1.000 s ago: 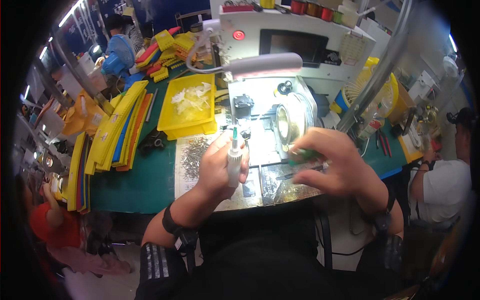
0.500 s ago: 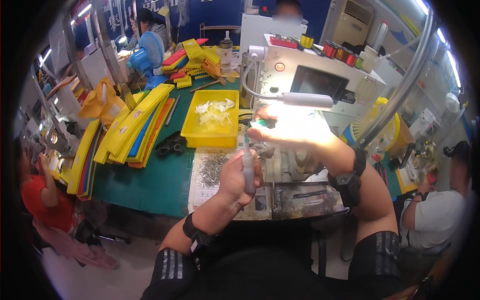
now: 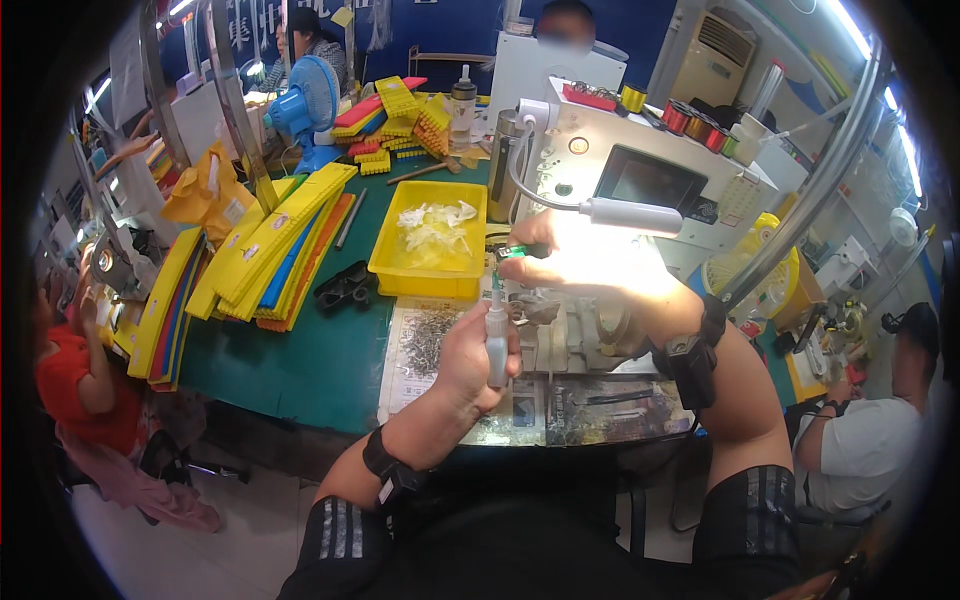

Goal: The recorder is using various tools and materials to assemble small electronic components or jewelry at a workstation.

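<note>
Right hand [image 3: 585, 262] is lifting off the bench toward frame centre, fingers pinching a small green part [image 3: 522, 252] under the lamp glare. Left hand [image 3: 473, 358] is gripping a white applicator bottle [image 3: 496, 335] upright, tip rising to meet the part.

Both forearms are coming in from the six o'clock edge, each wearing a dark sleeve and a black wrist strap. The left hand [image 3: 472, 362] is sitting near the centre, fingers curled shut in a fist, thumb side pointing toward twelve o'clock. The right hand [image 3: 590, 268] is reaching farther toward twelve o'clock, washed out by bright light, its fingers pinching together toward ten o'clock.
</note>
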The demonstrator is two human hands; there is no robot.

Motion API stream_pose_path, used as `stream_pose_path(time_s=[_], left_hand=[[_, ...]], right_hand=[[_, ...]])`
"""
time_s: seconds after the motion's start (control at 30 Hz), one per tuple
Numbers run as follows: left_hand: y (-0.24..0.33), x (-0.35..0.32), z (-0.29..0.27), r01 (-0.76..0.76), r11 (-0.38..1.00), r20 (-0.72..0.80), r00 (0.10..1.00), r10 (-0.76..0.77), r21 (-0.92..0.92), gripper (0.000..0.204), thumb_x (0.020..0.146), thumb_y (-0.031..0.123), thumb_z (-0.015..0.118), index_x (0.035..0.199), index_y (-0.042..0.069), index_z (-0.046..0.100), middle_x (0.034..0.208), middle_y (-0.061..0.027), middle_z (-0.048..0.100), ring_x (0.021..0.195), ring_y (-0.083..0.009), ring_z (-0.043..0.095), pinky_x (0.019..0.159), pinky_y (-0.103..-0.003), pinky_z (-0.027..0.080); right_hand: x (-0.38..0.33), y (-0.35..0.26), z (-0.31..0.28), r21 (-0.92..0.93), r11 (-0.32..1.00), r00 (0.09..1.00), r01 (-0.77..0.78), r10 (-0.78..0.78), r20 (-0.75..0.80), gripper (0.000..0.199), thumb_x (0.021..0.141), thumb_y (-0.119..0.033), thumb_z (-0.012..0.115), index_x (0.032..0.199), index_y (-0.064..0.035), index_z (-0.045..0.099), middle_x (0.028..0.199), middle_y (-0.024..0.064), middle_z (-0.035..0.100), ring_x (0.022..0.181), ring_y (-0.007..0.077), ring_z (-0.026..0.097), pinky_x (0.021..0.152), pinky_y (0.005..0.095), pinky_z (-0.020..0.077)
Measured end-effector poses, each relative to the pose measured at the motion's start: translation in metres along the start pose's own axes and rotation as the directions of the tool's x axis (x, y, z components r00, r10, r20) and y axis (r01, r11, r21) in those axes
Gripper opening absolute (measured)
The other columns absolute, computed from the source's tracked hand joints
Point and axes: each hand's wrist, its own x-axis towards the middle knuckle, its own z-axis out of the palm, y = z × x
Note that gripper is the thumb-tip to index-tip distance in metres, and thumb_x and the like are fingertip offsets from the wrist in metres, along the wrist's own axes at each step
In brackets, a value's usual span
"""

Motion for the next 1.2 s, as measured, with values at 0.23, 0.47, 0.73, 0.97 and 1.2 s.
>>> stream_pose_path(time_s=[0.23,0.47,0.73,0.97,1.2], left_hand=[[0.000,0.004,0.000,0.000,1.000,0.021,1.000,0.000,-0.006,0.016,0.101,0.026,0.055,0.098,0.011,0.060,0.068,-0.0064,0.054,0.046,-0.0186,0.050,0.043,-0.028,0.041],[-0.003,0.008,0.000,-0.026,0.998,0.062,0.998,0.030,-0.063,0.015,0.100,0.026,0.056,0.096,0.011,0.058,0.065,-0.0051,0.054,0.043,-0.0182,0.049,0.041,-0.029,0.040],[-0.004,0.010,-0.003,-0.053,0.997,0.124,0.990,0.060,-0.058,0.015,0.100,0.025,0.055,0.092,0.012,0.057,0.063,-0.0033,0.052,0.041,-0.0174,0.048,0.040,-0.028,0.037],[0.000,0.011,0.002,-0.048,0.998,0.118,0.992,0.053,-0.044,0.016,0.100,0.025,0.052,0.088,0.014,0.054,0.062,-0.0027,0.050,0.040,-0.0166,0.046,0.040,-0.027,0.035],[0.000,0.007,0.003,-0.065,0.997,0.117,0.991,0.068,-0.027,0.013,0.099,0.021,0.050,0.091,0.012,0.053,0.063,-0.0033,0.050,0.041,-0.0166,0.046,0.040,-0.027,0.034]], right_hand=[[-0.001,0.001,-0.001,0.049,0.999,1.000,-0.023,0.022,0.018,0.044,0.089,-0.043,0.077,0.113,-0.0064,0.072,0.102,0.0076,0.071,0.095,0.0182,0.067,0.085,0.0321,0.0543],[-0.001,0.006,0.002,0.102,0.994,0.998,-0.036,0.031,0.047,0.042,0.090,-0.042,0.077,0.112,-0.0065,0.072,0.100,0.0073,0.071,0.093,0.0176,0.067,0.083,0.0319,0.0543],[-0.001,-0.004,-0.006,0.061,0.997,0.995,-0.057,0.052,0.088,0.043,0.090,-0.043,0.077,0.113,-0.0072,0.072,0.104,0.0085,0.071,0.095,0.0189,0.067,0.084,0.0326,0.0546],[0.001,-0.001,-0.003,0.040,0.999,0.999,-0.014,0.012,0.053,0.047,0.088,-0.046,0.077,0.115,-0.0075,0.072,0.106,0.0094,0.072,0.097,0.0211,0.068,0.086,0.0342,0.0546],[0.004,0.011,0.003,-0.040,0.997,0.998,0.061,-0.060,0.036,0.054,0.085,-0.050,0.078,0.117,-0.0060,0.072,0.105,0.0117,0.072,0.097,0.0231,0.068,0.085,0.0348,0.0550]])
